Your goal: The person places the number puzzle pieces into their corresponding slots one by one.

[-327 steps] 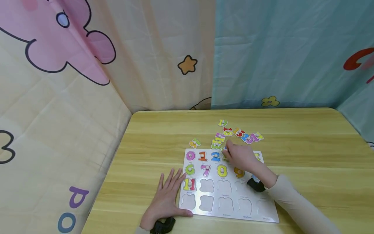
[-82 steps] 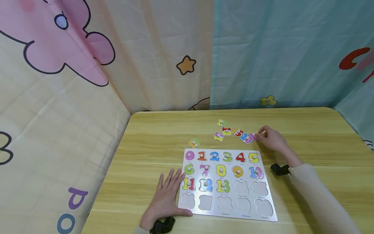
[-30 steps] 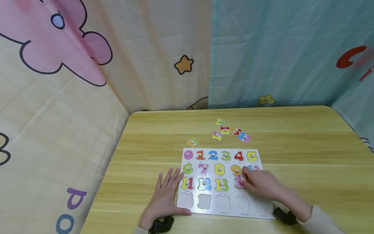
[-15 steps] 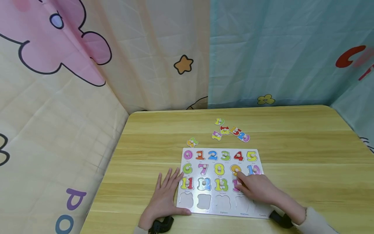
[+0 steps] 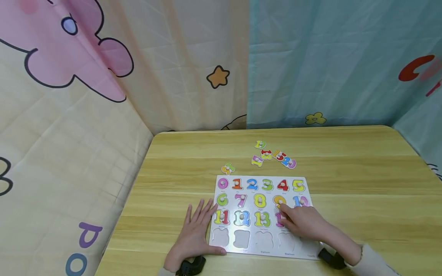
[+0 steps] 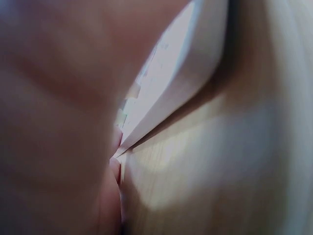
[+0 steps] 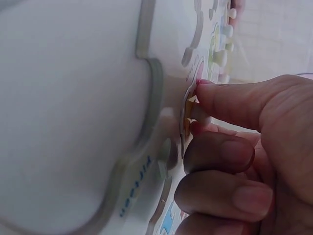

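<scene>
A white number puzzle board point(image 5: 248, 249) lies on the wooden table. My left hand point(image 5: 195, 234) rests at its left edge, fingers spread, thumb along the near corner; in the left wrist view the hand point(image 6: 54, 117) blurs beside the board's edge point(image 6: 166, 93). With thumb and forefinger my right hand point(image 5: 307, 222) pinches the knobbed 14 puzzle piece point(image 5: 279, 219) at its slot in the third row, right of the 13 piece point(image 5: 262, 219). The right wrist view shows the thumb and curled fingers point(image 7: 220, 152) about the piece's knob point(image 7: 199, 113). The hand covers most of the piece.
Loose number pieces lie beyond the board: a 15 point(image 5: 279, 155), a 20 point(image 5: 289, 163), an 18 point(image 5: 266, 154), a 19 point(image 5: 260, 144), a purple-and-yellow one point(image 5: 257, 161) and an orange-and-green one point(image 5: 228, 168). Printed curtains point(image 5: 186, 76) hang behind the table point(image 5: 362, 172).
The right hand has carried the purple piece from the far right of the loose group to the third row. Pieces 12 and 13 went in earlier. The left hand has stayed put.
</scene>
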### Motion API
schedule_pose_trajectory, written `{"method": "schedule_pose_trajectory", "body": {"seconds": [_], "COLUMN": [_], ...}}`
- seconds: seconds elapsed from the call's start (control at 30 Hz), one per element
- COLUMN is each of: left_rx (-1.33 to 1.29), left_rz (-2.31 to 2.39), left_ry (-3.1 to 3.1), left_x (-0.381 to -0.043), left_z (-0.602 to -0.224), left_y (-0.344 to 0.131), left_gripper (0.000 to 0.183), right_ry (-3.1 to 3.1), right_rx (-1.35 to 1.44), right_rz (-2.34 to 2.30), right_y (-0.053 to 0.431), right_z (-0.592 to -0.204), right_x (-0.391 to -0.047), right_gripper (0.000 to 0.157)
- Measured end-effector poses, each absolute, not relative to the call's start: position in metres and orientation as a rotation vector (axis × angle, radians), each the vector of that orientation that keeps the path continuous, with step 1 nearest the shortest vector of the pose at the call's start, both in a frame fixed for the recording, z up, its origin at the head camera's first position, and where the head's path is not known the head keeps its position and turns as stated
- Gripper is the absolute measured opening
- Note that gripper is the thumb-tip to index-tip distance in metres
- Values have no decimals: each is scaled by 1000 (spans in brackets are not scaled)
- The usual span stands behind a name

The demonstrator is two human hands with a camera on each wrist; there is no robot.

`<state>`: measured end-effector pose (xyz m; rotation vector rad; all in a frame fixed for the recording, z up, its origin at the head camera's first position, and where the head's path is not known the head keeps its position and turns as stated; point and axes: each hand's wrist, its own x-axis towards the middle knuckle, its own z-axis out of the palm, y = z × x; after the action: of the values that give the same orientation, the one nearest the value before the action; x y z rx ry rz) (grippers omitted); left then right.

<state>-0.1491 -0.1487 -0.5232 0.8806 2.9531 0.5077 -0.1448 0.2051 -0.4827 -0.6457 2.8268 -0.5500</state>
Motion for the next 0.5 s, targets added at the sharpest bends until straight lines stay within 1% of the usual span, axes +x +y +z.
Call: {"method": "schedule_pose_trajectory", "body": {"seconds": [0.33,0.5], "left_rx": [889,894], "left_rz": [494,493], "left_ry": [2957,2952], "left_x": [-150,-150], "left_z": [-525,-525], "left_y": [-149,-149], "left_gripper": [128,127], "right_ry": [2833,2770], "right_rx": [-638,-650], "right_rz": [-495,-506], "right_y": [205,207], "right_z": [-480,-470], "right_x": [-146,-156], "right_gripper": [21,23]}}
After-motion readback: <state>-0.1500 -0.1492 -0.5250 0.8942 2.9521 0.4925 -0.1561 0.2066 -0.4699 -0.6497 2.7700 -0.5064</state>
